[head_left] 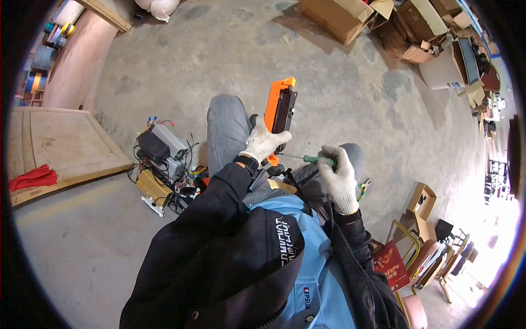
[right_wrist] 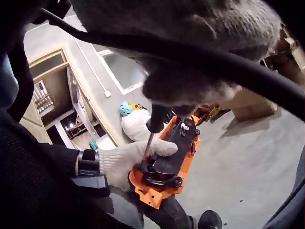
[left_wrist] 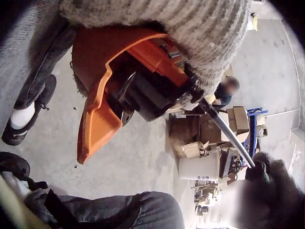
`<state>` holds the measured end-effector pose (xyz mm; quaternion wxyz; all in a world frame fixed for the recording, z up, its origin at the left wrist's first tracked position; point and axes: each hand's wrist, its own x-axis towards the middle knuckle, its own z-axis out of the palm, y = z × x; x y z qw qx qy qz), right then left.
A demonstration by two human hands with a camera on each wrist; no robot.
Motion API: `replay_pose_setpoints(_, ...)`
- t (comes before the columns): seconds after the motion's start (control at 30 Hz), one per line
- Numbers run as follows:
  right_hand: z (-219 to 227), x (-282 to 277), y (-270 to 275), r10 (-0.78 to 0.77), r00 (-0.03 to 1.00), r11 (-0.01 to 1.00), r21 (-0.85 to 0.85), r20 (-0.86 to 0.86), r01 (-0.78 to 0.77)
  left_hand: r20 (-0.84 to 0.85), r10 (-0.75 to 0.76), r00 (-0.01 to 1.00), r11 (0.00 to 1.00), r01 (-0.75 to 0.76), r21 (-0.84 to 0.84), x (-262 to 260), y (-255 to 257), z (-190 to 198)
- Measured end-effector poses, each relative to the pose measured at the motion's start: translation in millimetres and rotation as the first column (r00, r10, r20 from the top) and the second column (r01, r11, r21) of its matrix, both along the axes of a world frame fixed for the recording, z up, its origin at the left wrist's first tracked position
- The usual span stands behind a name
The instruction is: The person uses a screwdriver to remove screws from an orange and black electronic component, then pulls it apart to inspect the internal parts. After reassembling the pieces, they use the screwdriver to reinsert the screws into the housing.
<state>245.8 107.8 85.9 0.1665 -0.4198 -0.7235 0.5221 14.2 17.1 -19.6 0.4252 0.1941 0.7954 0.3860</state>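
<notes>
My gloved left hand [head_left: 263,144] grips an orange plastic housing [head_left: 272,108] near its lower end, thumb across the black part [right_wrist: 177,149] set inside it. The housing is held above the lap, its long side pointing away from me. My gloved right hand [head_left: 339,181] grips a screwdriver [head_left: 311,159] by its green handle. The metal shaft [left_wrist: 229,133] runs to the black fittings at the housing's near end, beside the left thumb. In the right wrist view the screwdriver tip is hidden among those fittings.
Left of my legs, a pile of electronics with cables [head_left: 161,159] sits on the floor, near a wooden panel [head_left: 66,142] with a red cloth [head_left: 33,178]. Pliers [head_left: 363,189] lie by my right knee. Cardboard boxes [head_left: 334,19] stand ahead; another person [left_wrist: 225,93] is in the background.
</notes>
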Motion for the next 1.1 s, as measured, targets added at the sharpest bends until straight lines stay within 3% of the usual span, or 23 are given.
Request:
replay_pose_setpoints(0.27,7,-4,-2,-0.005,0.996,1.0,0.025,0.092,0.003,-0.001,0.022,1.0,1.0,-0.022,-0.01,3,0,-7)
replay_pose_setpoints(0.37,2,0,4,-0.014,0.997,0.984,-0.175,0.078,0.028,0.027,0.022,0.999,1.0,-0.022,-0.002,1,1,-6)
replay_pose_setpoints(0.5,5,3,3,-0.03,0.997,0.997,-0.067,0.077,0.035,0.019,0.022,1.0,1.0,-0.022,0.01,1,0,-4)
replay_pose_setpoints(0.73,8,24,20,-0.339,0.939,0.876,-0.383,-0.057,0.294,0.023,0.036,0.999,0.999,-0.036,-0.008,2,1,-9)
replay_pose_setpoints(0.93,-8,33,28,-0.437,0.898,0.813,-0.444,-0.041,0.376,0.017,0.058,0.998,0.998,-0.059,0.017,4,2,16)
replay_pose_setpoints(1.1,-24,38,32,-0.508,0.858,0.778,-0.471,-0.08,0.417,0.049,0.053,0.997,0.999,-0.053,0.003,2,2,4)
